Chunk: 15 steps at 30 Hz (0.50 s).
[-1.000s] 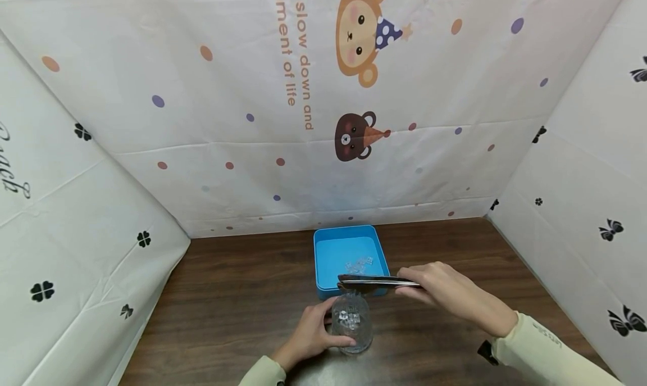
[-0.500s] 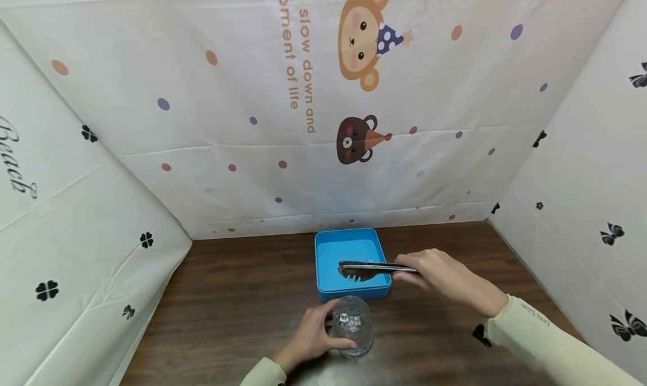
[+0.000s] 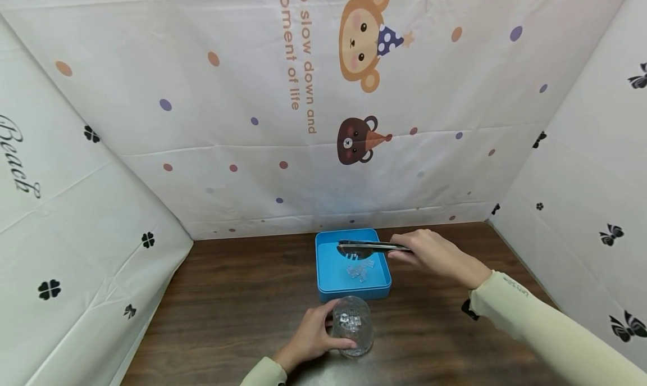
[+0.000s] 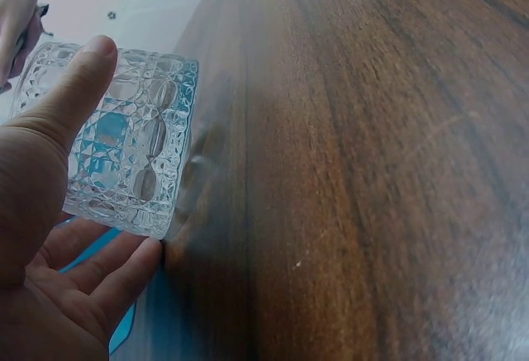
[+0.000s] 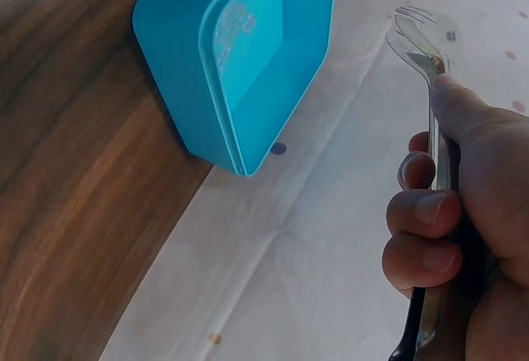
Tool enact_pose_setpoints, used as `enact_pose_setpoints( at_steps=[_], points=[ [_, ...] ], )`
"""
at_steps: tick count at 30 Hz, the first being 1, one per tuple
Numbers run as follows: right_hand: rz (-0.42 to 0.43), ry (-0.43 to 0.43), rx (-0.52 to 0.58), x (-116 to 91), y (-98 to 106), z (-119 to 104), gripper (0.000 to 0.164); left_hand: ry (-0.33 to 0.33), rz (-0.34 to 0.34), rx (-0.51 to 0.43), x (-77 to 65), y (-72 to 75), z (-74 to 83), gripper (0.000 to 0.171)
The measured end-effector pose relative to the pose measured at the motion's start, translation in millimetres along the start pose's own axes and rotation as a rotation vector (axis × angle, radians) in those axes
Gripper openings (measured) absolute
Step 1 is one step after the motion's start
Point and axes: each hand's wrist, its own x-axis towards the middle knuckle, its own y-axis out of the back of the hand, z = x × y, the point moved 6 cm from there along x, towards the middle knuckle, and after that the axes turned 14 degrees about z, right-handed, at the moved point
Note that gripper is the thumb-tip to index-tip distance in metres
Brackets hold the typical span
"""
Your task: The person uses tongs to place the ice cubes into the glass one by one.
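A clear glass (image 3: 362,332) with a faceted pattern stands upright on the table, and several small clear pieces show inside it. My left hand (image 3: 310,336) holds it, thumb on one side and fingers on the other; the left wrist view shows the thumb lying along the patterned wall of the glass (image 4: 136,142). With my right hand (image 3: 432,255) I grip metal serving tongs (image 3: 374,247), whose toothed heads hang over the blue tray (image 3: 329,271). Several clear pieces (image 3: 360,271) lie on the tray floor. In the right wrist view the heads of the tongs (image 5: 434,121) stand slightly apart, nothing visible between them.
The brown wooden table (image 3: 242,285) extends on both sides of the tray. White printed cloth (image 3: 242,133) hangs behind it and along the left and right sides. The tray's raised walls (image 5: 227,105) stand between the table and its contents.
My right hand has moved the tongs away from above the glass, back over the blue tray toward its far part. The left hand and glass have stayed in place.
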Motion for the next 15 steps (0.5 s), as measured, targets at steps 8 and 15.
enact_pose_setpoints(
  at_steps=[8, 15],
  points=[
    [0.005, -0.012, -0.03, 11, -3, 15, 0.018, -0.018, -0.008, 0.001, 0.9, -1.3, -1.3, 0.083],
    [0.011, -0.013, -0.062, 19, -5, 27, 0.02, 0.0, -0.021, -0.025, 1.4, -2.1, -2.0, 0.084]
  ],
)
